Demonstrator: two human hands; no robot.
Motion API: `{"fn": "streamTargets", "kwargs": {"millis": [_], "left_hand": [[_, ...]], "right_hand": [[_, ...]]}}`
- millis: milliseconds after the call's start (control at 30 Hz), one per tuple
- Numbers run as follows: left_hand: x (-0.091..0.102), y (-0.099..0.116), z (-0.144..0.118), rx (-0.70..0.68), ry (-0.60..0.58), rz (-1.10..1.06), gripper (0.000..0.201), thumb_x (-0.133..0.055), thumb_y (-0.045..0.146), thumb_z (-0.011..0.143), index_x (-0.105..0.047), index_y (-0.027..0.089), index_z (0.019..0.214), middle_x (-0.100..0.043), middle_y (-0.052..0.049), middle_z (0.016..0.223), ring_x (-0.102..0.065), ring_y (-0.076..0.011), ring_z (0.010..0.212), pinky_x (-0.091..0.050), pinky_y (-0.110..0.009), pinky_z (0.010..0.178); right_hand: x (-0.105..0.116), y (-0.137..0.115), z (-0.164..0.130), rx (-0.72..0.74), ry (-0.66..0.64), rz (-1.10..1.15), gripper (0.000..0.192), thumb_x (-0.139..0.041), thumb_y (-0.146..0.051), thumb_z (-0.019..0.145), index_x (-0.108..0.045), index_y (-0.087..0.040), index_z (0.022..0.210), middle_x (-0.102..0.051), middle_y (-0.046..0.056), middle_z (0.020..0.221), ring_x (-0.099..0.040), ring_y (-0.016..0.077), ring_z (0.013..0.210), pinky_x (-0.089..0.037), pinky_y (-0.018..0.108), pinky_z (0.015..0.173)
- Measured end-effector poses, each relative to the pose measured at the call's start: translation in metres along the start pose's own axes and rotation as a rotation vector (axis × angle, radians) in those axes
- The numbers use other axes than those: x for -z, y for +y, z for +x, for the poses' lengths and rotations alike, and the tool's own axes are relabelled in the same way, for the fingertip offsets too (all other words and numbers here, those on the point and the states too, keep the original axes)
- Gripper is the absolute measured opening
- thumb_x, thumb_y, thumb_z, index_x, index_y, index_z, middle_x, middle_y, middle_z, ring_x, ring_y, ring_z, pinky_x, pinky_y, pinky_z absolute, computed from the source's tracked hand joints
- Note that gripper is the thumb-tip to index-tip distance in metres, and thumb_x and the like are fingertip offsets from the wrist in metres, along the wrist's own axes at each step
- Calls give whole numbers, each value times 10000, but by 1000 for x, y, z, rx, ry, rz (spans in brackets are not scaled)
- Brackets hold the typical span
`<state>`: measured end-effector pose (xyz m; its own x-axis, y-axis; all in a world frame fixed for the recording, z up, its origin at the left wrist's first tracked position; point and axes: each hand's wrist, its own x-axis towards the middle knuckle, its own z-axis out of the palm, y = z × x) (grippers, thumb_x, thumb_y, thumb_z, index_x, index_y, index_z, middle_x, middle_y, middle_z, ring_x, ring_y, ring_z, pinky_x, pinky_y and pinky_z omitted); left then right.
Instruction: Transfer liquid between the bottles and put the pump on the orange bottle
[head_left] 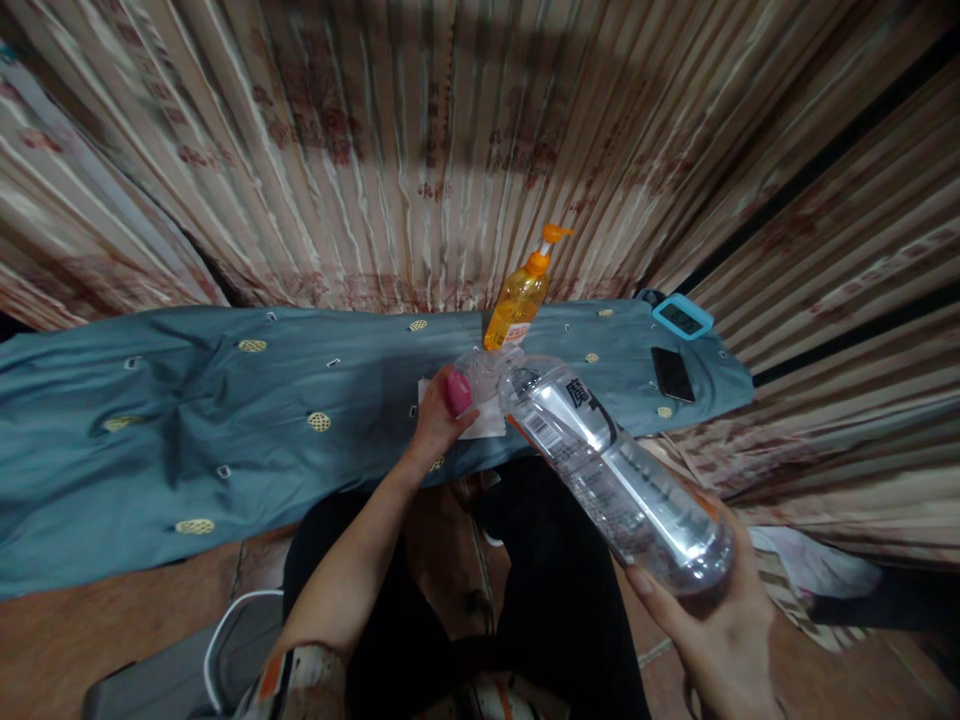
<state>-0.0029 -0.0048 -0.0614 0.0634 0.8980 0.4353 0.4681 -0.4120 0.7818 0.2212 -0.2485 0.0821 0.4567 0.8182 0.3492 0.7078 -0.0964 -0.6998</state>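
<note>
Your bottle [622, 470] slants over the near edge of the counter [367, 380], base toward you, neck meeting a small clear vessel [484, 372]; whether they touch, you cannot tell from here. Your right hand [726, 622] is wrapped round the base end. The bottle's walls look thin and smooth, so expect them to dent under a hard squeeze and slide if wet. How much liquid it holds is unclear; if little, it should feel light. A grip nearer the middle would likely balance better than 1 at the base.

Your left hand [439, 412] is closed on a pink piece [458, 391] beside the vessel, which looks light and easily tipped; hold it low. White paper [487, 420] lies beneath.

Just beyond stands an orange pump bottle [517, 305]. Toward the right end, your counter carries 1 blue clock [682, 316] and 1 phone [673, 374]. A curtain [390, 150] hangs behind.
</note>
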Motion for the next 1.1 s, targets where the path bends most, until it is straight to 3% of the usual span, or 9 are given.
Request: {"fn": "streamTargets", "kwargs": {"millis": [533, 1100], "left_hand": [[0, -2, 1, -8, 3, 38, 829, -852, 244, 608, -432, 163, 1317, -617, -167, 1312, -625, -316, 1211, -524, -469, 1031], [0, -2, 0, 8, -1, 3, 788, -837, 272, 627, -446, 197, 1307, -627, -134, 1297, -629, -305, 1195, -528, -476, 1017]], "right_hand": [[0, 4, 1, 51, 4, -71, 837, -801, -510, 687, -481, -171, 1381, -641, 133, 1238, -655, 297, 1087, -544, 416, 906], [0, 2, -1, -1, 7, -29, 849, -810, -510, 661, -488, -175, 1372, -635, 128, 1241, -645, 313, 1100, -534, 445, 932]]}}
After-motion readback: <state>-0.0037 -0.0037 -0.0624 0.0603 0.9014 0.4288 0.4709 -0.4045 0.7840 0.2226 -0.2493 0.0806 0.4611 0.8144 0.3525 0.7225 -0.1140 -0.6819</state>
